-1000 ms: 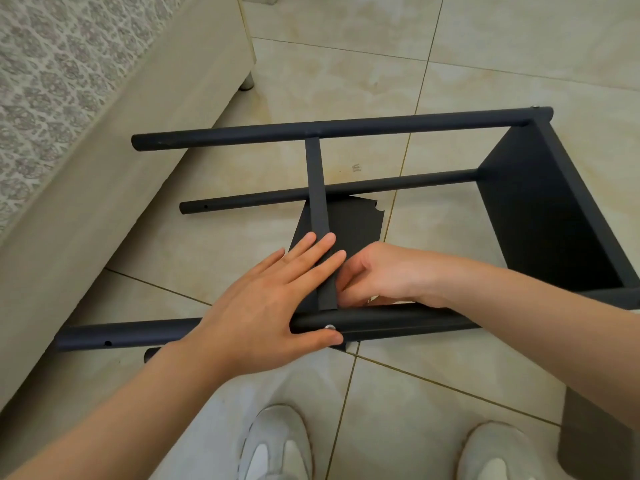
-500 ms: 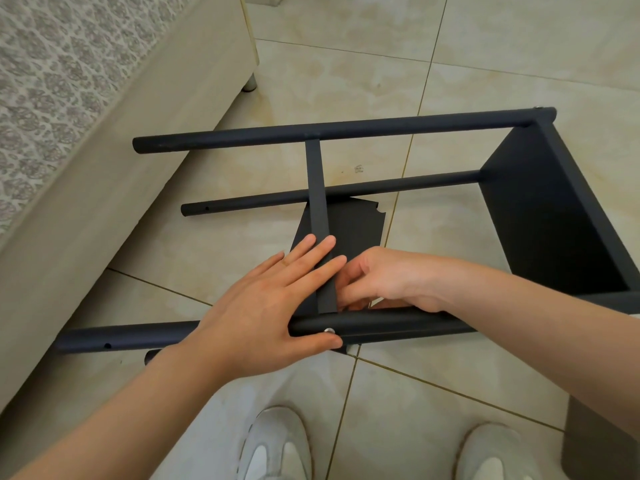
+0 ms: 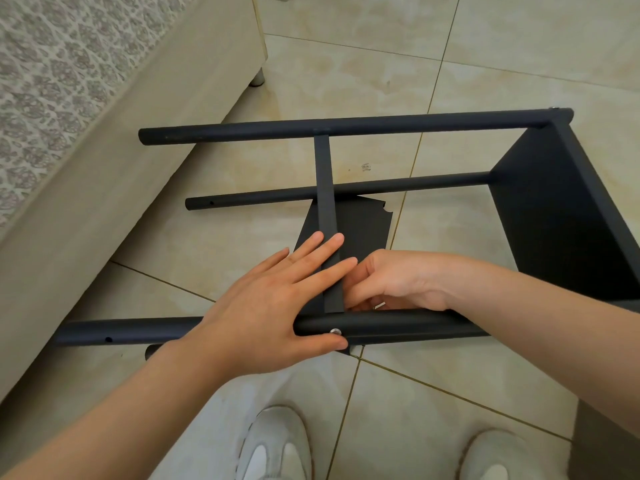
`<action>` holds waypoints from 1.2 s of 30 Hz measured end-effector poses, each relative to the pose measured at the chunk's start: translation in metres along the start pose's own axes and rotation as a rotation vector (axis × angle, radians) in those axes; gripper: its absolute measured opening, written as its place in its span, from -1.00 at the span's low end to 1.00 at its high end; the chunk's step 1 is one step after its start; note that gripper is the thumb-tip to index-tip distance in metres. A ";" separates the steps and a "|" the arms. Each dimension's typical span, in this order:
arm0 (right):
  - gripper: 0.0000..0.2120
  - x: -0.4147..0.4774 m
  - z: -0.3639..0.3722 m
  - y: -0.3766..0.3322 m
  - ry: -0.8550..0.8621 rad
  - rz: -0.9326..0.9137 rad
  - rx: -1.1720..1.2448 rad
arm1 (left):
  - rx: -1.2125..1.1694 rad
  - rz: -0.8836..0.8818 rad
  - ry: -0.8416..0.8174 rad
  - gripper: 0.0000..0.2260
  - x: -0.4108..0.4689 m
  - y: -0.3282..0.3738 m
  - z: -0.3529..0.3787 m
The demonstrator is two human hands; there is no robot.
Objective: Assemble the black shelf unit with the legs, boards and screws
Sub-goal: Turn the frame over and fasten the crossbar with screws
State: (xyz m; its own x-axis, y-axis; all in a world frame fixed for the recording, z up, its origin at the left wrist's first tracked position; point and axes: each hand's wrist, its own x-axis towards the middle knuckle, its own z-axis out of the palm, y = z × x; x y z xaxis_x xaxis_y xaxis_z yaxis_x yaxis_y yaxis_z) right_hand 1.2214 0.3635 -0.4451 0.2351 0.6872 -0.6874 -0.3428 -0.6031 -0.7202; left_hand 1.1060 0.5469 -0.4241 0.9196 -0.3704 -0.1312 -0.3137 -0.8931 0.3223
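- The shelf unit point(image 3: 346, 125) lies on its side on the tiled floor point(image 3: 485, 46), its four legs running left to right across my view
- The middle board point(image 3: 327, 202) stands edge-on to me, spanning from the far leg point(image 3: 242, 130) down to the near leg point(image 3: 398, 327). Its long axis runs away from me, square to the legs
- A screw point(image 3: 335, 331) sits in the near leg exactly where that board meets it. My judgement is that this joint is the step in hand
- The left hand point(image 3: 263, 306) lies flat across board and near leg, fingers straight, its thumb tip touching the leg just below the screw. That grip is wide and pressing, holding nothing
- The right hand point(image 3: 398, 282) is just beside the board's right face, fingers curled in. A small silvery glint point(image 3: 379, 304) shows beneath it, but I cannot tell whether that grip holds a tool, a screw or nothing
- What the next move turns on: the screw head faces me, below and slightly left of the right hand, while the left thumb is nearer to it
- The end board point(image 3: 554, 220) is already fixed at the right ends of the legs
- I see no box or tray of parts
- A pale upholstered bed base point(image 3: 104, 202) runs along the left, white shoes point(image 3: 273, 445) show at the bottom, and another dark panel point(image 3: 606, 445) sits at the lower right
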 end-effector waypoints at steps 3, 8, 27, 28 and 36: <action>-0.68 0.002 -0.002 0.003 -0.026 -0.008 0.045 | 0.012 0.001 -0.002 -0.22 0.000 -0.001 0.001; -0.72 0.005 -0.001 0.003 -0.018 0.003 0.050 | 0.017 0.001 0.001 -0.22 0.000 -0.001 0.002; -0.63 0.012 -0.009 0.007 -0.123 0.078 0.120 | -0.001 0.010 0.014 -0.22 0.000 -0.002 0.004; -0.65 0.012 -0.009 0.006 -0.114 0.080 0.121 | 0.005 0.009 0.012 -0.22 0.000 -0.002 0.004; -0.65 0.010 -0.009 0.005 -0.114 0.098 0.104 | -0.013 0.016 0.020 -0.23 0.000 -0.003 0.003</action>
State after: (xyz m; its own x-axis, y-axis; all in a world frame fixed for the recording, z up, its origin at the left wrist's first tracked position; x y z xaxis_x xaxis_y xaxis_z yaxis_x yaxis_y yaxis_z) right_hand 1.2305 0.3636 -0.4568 0.0934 0.6719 -0.7347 -0.4528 -0.6285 -0.6324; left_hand 1.1064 0.5484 -0.4284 0.9190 -0.3794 -0.1070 -0.3256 -0.8836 0.3365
